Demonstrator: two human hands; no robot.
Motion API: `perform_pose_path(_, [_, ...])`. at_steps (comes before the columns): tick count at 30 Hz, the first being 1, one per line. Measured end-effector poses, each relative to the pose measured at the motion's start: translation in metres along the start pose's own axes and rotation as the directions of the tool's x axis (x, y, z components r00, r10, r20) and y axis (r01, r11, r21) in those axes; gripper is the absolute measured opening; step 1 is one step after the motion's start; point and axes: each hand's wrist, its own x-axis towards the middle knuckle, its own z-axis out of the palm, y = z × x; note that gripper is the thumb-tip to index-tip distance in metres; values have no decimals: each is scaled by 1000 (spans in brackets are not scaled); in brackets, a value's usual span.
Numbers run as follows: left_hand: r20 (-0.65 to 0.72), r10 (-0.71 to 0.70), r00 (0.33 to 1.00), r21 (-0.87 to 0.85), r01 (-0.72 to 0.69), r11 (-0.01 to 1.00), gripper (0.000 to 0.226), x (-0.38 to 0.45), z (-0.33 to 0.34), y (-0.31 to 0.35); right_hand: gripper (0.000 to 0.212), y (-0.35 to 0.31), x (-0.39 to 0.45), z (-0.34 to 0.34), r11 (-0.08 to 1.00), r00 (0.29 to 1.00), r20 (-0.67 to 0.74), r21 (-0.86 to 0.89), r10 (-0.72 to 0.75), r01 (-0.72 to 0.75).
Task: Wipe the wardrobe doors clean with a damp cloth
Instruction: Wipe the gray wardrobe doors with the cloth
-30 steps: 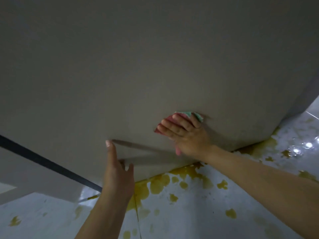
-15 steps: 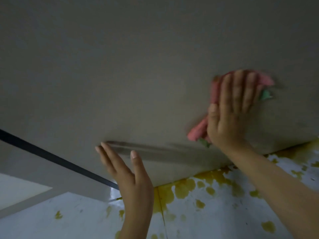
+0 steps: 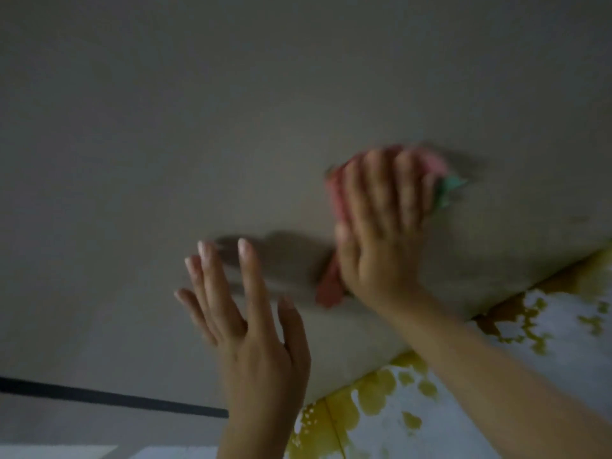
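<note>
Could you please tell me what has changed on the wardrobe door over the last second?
The right hand swept the pink cloth up the wardrobe door from near its bottom edge. The left hand rose and spread its fingers. The cloth stayed under flat fingers.

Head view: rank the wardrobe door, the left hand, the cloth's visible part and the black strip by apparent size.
1. Wardrobe door, filling most of the frame.
2. Left hand, though it is nearer the camera.
3. Cloth and black strip: too close to rank, since the right hand covers most of the cloth.
</note>
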Motion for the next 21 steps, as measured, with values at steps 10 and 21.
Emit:
perform_pose_path(10, [-95,137,986,99,-127,987,44,52,-11,-2,65,-58,-46,17,930,915,164,67,-368,362])
perform_pose_path(21, [-14,401,916,87,-399,913,47,85,-7,21,53,-11,-6,8,881,882,-93,164,461,-443])
